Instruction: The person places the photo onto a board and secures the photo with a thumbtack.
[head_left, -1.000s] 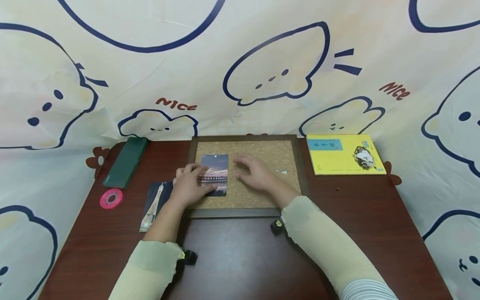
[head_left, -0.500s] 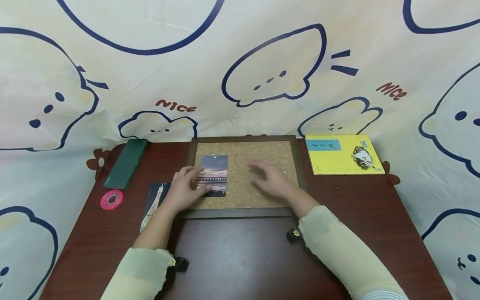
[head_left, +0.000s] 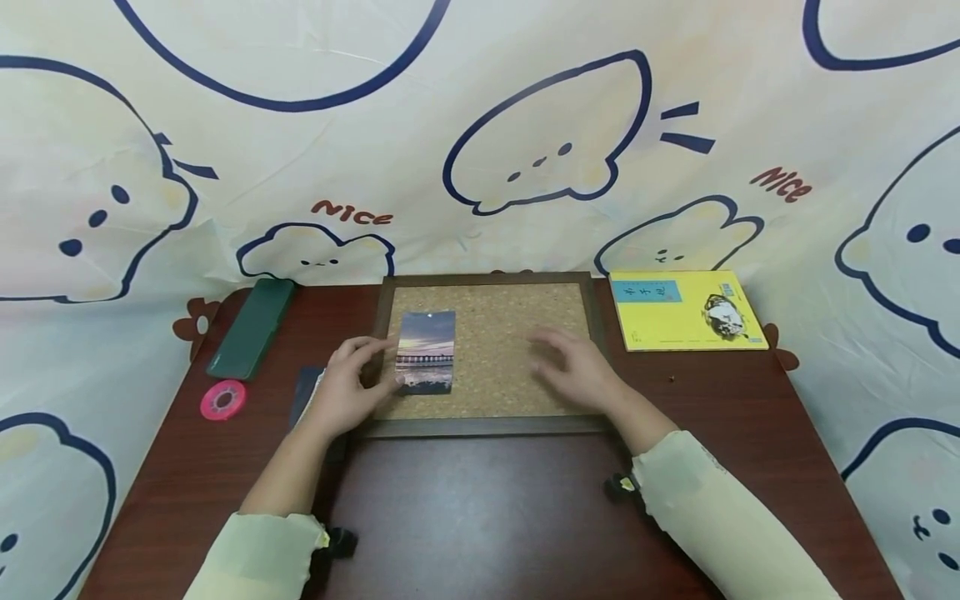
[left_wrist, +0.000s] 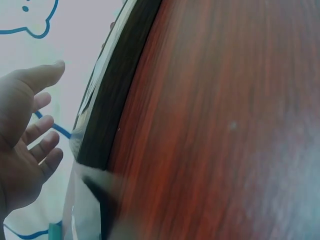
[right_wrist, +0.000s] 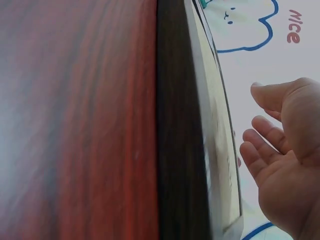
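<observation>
A photo of a pier under a purple sky point(head_left: 425, 353) lies on the left part of a framed cork board point(head_left: 491, 350), with a small pin at its top edge. My left hand point(head_left: 348, 390) hovers by the photo's left edge, fingers relaxed and holding nothing; whether a fingertip touches the photo I cannot tell. Over the right part of the cork is my right hand point(head_left: 573, 372), fingers loosely bent and nothing in them. Both wrist views show the left hand point(left_wrist: 27, 135) and the right hand point(right_wrist: 285, 155) with bare, parted fingers above the board.
A second, dark photo point(head_left: 306, 390) is mostly hidden behind my left forearm. Left of the board are a green box point(head_left: 251, 329) and a pink ring-shaped item point(head_left: 222, 400). A yellow book point(head_left: 686, 311) lies at the back right, with a tiny brown speck point(head_left: 671, 379) before it.
My hands have drawn apart: the left has come off the photo to the left, the right has moved right across the cork. It now covers the small shiny items there. The photo stays put.
</observation>
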